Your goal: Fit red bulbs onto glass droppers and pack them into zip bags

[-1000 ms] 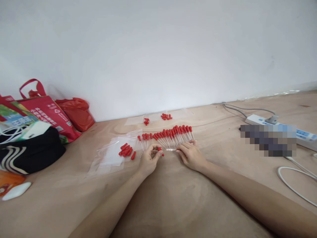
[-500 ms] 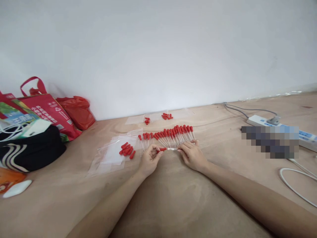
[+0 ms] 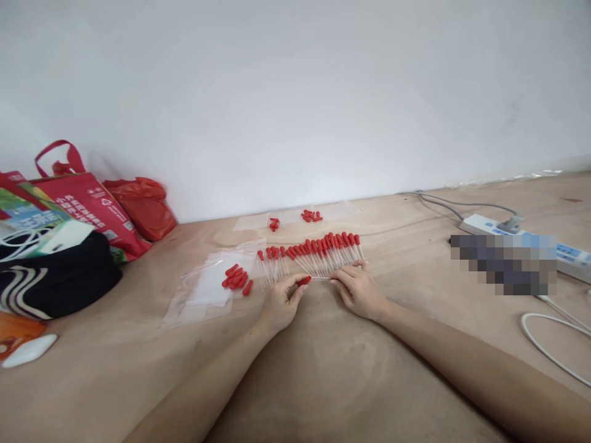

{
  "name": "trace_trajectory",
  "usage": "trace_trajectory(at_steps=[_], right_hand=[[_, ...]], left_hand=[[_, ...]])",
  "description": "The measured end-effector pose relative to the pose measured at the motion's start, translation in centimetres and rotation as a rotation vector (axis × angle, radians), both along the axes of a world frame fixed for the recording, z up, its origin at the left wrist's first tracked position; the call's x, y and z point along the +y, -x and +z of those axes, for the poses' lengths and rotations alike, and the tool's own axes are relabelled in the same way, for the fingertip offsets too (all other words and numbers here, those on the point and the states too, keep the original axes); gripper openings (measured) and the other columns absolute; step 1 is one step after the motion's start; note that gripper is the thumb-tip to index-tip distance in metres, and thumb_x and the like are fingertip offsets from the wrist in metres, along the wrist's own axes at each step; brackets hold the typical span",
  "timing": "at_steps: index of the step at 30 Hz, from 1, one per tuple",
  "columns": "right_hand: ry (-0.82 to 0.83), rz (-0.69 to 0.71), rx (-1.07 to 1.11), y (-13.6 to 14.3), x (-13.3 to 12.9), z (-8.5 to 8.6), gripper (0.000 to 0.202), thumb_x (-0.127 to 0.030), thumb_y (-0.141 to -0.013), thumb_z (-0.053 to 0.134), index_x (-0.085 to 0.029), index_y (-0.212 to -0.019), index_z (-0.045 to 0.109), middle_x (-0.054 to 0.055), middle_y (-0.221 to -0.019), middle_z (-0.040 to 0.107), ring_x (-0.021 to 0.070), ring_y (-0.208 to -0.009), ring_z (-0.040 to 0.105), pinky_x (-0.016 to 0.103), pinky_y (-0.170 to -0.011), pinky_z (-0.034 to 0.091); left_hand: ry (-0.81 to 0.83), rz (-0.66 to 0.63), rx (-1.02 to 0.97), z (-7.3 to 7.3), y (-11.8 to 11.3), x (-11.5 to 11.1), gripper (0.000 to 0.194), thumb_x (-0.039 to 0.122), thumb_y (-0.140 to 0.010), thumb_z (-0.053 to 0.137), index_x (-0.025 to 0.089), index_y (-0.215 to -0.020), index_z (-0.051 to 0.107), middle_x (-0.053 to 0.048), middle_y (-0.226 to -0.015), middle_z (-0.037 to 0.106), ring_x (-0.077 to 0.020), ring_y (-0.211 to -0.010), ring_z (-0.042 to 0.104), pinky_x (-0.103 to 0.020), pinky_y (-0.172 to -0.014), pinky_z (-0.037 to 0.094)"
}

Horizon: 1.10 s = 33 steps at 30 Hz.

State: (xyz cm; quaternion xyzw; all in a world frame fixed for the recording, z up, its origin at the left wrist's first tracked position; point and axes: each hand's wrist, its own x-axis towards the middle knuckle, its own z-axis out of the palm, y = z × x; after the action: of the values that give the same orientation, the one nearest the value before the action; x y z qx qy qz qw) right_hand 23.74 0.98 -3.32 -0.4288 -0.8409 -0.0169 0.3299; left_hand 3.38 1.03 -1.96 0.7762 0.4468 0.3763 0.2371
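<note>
Pinching red rubbery bulb (image 3: 305,280) in left hand (image 3: 282,303), thin clear tube (image 3: 320,279) in right hand (image 3: 359,290); we've red-capped clear tubes (image 3: 319,246) done, loose red bulbs (image 3: 239,279) unfitted.

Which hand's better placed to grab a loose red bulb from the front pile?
Left, likely: the left hand is nearer the loose bulbs, though it pinches a red bulb. The right hand is farther off, holding a clear tube.
</note>
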Motion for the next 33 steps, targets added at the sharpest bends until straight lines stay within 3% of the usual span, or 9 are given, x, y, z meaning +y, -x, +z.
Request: trace_trajectory(at_steps=[22, 33], right_hand=[[-0.031, 0.017, 0.032, -0.1, -0.2, 0.1, 0.019, -0.018, -0.083, 0.040, -0.020, -0.088, 0.058, 0.000, -0.073, 0.061, 0.0117, -0.066, 0.052, 0.031, -0.074, 0.024], [-0.033, 0.171, -0.041, -1.1, 0.4, 0.4, 0.023, -0.016, -0.082, 0.041, -0.023, -0.091, 0.062, -0.001, -0.072, 0.062, 0.0110, -0.064, 0.051, 0.031, -0.072, 0.022]], left_hand=[[-0.071, -0.009, 0.064, 0.0, 0.0, 0.1, 0.018, 0.025, -0.081, 0.048, 0.019, -0.092, 0.061, -0.004, -0.089, 0.066, -0.0168, -0.083, 0.060, -0.031, -0.076, 0.046], [-0.200, -0.040, 0.258, 0.2, 0.0, -0.5, 0.014, 0.026, -0.081, 0.048, 0.021, -0.081, 0.062, -0.001, -0.078, 0.067, -0.0157, -0.073, 0.060, -0.033, -0.076, 0.035]])
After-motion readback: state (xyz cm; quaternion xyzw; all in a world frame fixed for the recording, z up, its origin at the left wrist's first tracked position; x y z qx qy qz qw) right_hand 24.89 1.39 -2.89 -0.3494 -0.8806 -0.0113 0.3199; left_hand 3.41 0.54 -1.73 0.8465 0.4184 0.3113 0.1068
